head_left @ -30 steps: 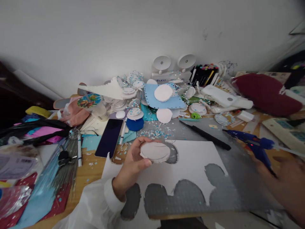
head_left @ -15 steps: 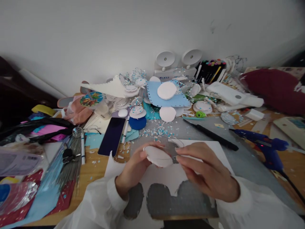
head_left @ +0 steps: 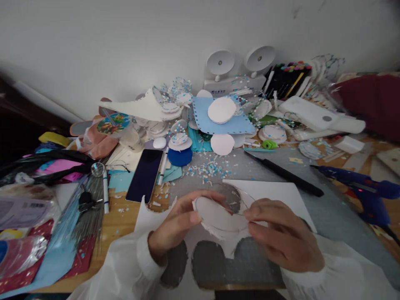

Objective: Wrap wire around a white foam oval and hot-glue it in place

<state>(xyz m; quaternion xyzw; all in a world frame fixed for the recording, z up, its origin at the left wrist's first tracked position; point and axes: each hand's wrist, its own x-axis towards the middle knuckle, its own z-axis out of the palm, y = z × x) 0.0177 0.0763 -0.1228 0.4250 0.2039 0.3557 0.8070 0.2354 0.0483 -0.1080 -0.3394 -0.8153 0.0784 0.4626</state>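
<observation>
My left hand [head_left: 178,221] grips a white round disc [head_left: 215,213] with ragged edges by its left side, thumb on top and fingers beneath. Against the disc's right edge, my right hand [head_left: 283,233] pinches a thin curved wire [head_left: 243,193] between thumb and fingertips. The wire loops up behind the disc; how it meets the disc is hard to make out. Under both hands lies a white sheet [head_left: 268,187] with round holes cut in it, on a grey mat [head_left: 315,214].
A blue glue gun [head_left: 359,187] and a black pen-like cutter [head_left: 284,173] lie to the right. On the left are a phone [head_left: 144,175], a marker [head_left: 105,193] and wire stems [head_left: 93,216]. White and blue crumbs [head_left: 209,170] cover the mat beyond my hands, before stacked discs [head_left: 221,110].
The disc has turned so its flat face shows more broadly. My right hand has moved right and slightly down to the disc's edge, with the wire. The whole view has shifted slightly.
</observation>
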